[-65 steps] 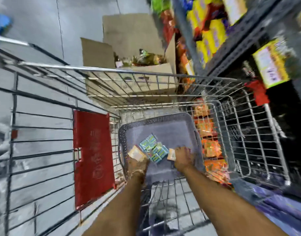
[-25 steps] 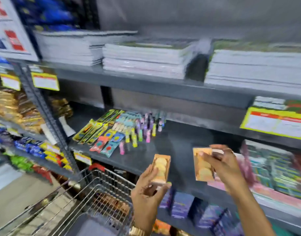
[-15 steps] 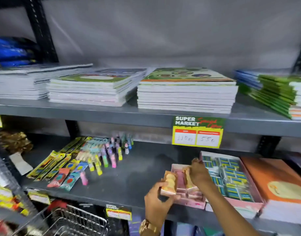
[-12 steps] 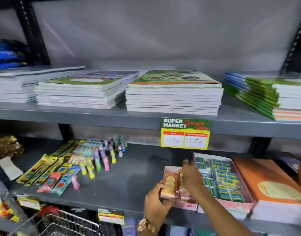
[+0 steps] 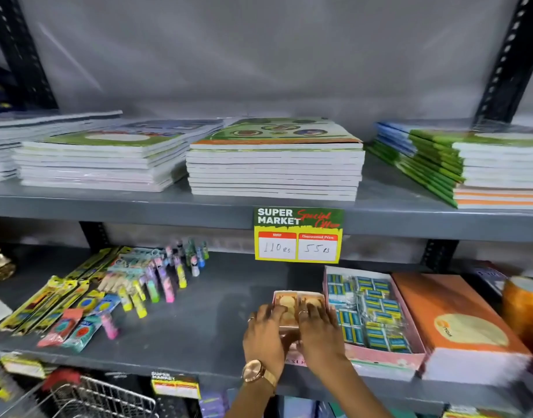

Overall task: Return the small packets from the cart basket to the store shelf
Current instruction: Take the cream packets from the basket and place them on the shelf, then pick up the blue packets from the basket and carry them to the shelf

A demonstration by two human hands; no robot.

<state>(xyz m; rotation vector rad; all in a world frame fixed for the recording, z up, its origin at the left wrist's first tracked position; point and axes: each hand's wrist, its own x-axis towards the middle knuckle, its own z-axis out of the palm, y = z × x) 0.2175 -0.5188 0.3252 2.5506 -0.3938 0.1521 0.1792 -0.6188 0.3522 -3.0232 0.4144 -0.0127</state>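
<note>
Both hands lie flat, fingers spread, on two tan packets (image 5: pixel 298 301) that sit side by side in a small pink box (image 5: pixel 292 354) near the front edge of the lower shelf (image 5: pixel 217 333). The left hand (image 5: pixel 266 333) presses on the left packet and the right hand (image 5: pixel 318 331) on the right one; neither is curled around anything, and the thumbs meet over the middle. A gold watch (image 5: pixel 256 372) circles the left wrist. Just right of the box, touching it, stands a bigger pink tray (image 5: pixel 379 356) packed with blue-and-white packets (image 5: pixel 370 309), and beside that an orange book stack (image 5: pixel 458 321). Toward the shelf's left end lie rows of coloured erasers (image 5: pixel 156 285) and yellow pencil packs (image 5: pixel 48 300). A price tag (image 5: pixel 298 235) reading 110 and 55 hangs from the front edge of the upper shelf (image 5: pixel 138 206), which carries stacks of notebooks (image 5: pixel 274 164). At the bottom left corner of the view a wire cart (image 5: pixel 90 399) shows below the lower shelf.
</note>
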